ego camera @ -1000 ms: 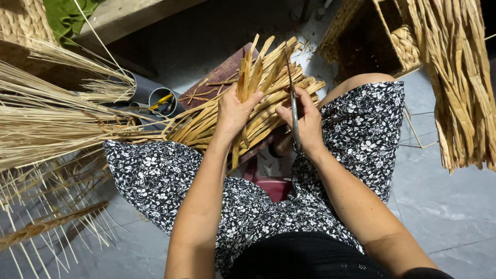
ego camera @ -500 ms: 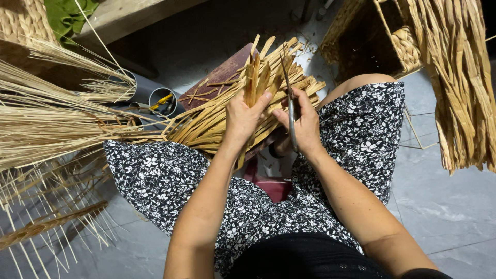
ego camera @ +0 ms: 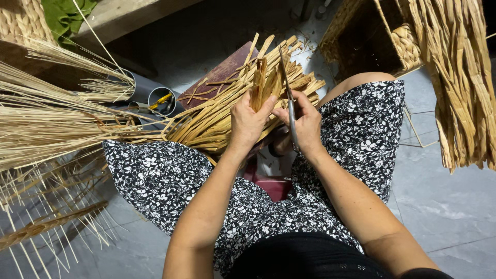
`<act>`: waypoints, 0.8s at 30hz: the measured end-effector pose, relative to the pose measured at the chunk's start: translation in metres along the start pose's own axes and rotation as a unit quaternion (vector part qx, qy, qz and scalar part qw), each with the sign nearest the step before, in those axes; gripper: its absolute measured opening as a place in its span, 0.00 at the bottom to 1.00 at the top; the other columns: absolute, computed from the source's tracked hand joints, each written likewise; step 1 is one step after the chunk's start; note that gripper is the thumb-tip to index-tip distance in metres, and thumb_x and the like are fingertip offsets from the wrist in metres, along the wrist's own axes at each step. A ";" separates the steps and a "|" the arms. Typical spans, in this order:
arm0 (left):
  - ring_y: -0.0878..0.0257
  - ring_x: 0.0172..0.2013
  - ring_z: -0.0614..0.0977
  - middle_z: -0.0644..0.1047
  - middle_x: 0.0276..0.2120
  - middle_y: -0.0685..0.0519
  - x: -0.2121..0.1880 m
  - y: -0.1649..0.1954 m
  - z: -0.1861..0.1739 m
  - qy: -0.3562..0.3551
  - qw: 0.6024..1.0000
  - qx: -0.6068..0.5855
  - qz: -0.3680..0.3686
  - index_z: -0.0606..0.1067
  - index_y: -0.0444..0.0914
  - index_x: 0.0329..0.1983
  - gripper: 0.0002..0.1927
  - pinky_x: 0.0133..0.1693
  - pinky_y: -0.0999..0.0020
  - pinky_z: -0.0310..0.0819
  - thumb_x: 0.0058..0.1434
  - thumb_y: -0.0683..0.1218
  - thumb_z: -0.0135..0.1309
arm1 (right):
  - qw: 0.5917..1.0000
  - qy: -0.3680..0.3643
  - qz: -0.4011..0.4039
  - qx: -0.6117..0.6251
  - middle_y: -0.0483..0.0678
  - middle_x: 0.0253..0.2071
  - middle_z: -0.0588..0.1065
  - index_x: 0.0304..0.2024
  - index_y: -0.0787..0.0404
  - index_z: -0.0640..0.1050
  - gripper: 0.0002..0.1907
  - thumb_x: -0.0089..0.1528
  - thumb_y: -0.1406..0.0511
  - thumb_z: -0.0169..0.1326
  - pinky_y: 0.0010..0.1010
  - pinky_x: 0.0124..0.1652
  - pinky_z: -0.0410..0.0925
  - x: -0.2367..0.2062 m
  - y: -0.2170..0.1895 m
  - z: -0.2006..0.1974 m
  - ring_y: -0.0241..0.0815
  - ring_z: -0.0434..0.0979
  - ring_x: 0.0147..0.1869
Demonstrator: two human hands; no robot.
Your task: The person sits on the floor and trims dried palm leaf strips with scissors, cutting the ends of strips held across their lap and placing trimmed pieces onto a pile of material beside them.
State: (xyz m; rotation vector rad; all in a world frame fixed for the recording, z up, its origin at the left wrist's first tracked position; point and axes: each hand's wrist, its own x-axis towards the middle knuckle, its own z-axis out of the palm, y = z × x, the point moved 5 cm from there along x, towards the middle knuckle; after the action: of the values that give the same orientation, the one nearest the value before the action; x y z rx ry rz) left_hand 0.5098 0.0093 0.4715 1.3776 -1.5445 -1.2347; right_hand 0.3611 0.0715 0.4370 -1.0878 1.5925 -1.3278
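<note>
— Looking down over the lap, what does the left hand (ego camera: 249,123) have?

— Its fingers are clenched round a small sheaf of flat straw strips (ego camera: 260,82), which stand up out of the fist, just above the knees. The thumb lies across the front of the sheaf.

— And the right hand (ego camera: 306,125)?

— It grasps a pair of scissors (ego camera: 289,98), fingers wrapped about the handles low down, the thin metal blades pointing up and away from the body. The blades run just beside the upright strips, on their right; whether they touch the straw I cannot tell.

— Where is the rest of the straw?

— A larger bundle of the same flat strips (ego camera: 217,121) lies across the left thigh and fans out behind both hands, its ends reaching over a dark red board (ego camera: 219,72) on the floor. Both hands sit close together, nearly touching.

— What lies around the person?

— A black dress with small white flowers (ego camera: 165,181) covers the knees. To the left, a thick sheaf of fine pale reeds (ego camera: 46,124) spreads sideways, and grey pipe sections (ego camera: 155,95) stand on the floor beside it, with a yellow-handled tool inside one. At upper right, a woven basket (ego camera: 361,41) sits open, and a hanging mass of dried straw (ego camera: 460,82) fills the right edge. The floor is of grey tiles (ego camera: 444,206).
</note>
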 end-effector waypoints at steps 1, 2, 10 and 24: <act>0.68 0.23 0.81 0.82 0.27 0.52 0.000 0.000 0.000 -0.003 1.000 -0.006 0.000 0.79 0.36 0.46 0.14 0.28 0.72 0.78 0.63 0.49 0.62 | 1.000 0.003 -0.005 0.010 0.35 0.37 0.74 0.57 0.63 0.76 0.24 0.60 0.65 0.67 0.18 0.41 0.68 0.000 0.001 0.000 0.25 0.70 0.39; 0.69 0.24 0.81 0.82 0.27 0.53 0.001 -0.001 0.000 -0.005 1.000 -0.012 0.000 0.79 0.35 0.46 0.14 0.29 0.72 0.78 0.63 0.49 0.62 | 1.000 0.007 -0.009 0.019 0.35 0.37 0.75 0.56 0.64 0.77 0.23 0.60 0.66 0.68 0.17 0.41 0.68 0.000 0.002 0.001 0.25 0.70 0.39; 0.69 0.23 0.80 0.82 0.27 0.53 0.004 -0.009 0.003 -0.025 0.998 -0.028 -0.051 0.79 0.35 0.46 0.15 0.28 0.71 0.77 0.62 0.50 0.63 | 0.996 0.022 0.041 0.079 0.34 0.30 0.71 0.51 0.64 0.79 0.17 0.61 0.66 0.67 0.16 0.31 0.62 -0.002 0.007 -0.001 0.22 0.66 0.32; 0.63 0.33 0.85 0.82 0.31 0.52 0.023 -0.017 -0.014 0.004 0.996 -0.047 -0.082 0.75 0.37 0.47 0.18 0.38 0.61 0.84 0.64 0.55 0.55 | 0.965 0.122 -0.031 0.232 0.40 0.30 0.73 0.53 0.61 0.72 0.16 0.72 0.57 0.54 0.20 0.26 0.65 0.010 0.009 -0.033 0.30 0.72 0.27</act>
State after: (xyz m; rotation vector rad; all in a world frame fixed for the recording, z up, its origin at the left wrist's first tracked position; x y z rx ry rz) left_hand 0.5238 -0.0159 0.4575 1.4695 -1.3719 -1.3793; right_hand 0.3257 0.0739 0.4330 -0.7103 1.3196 -1.8197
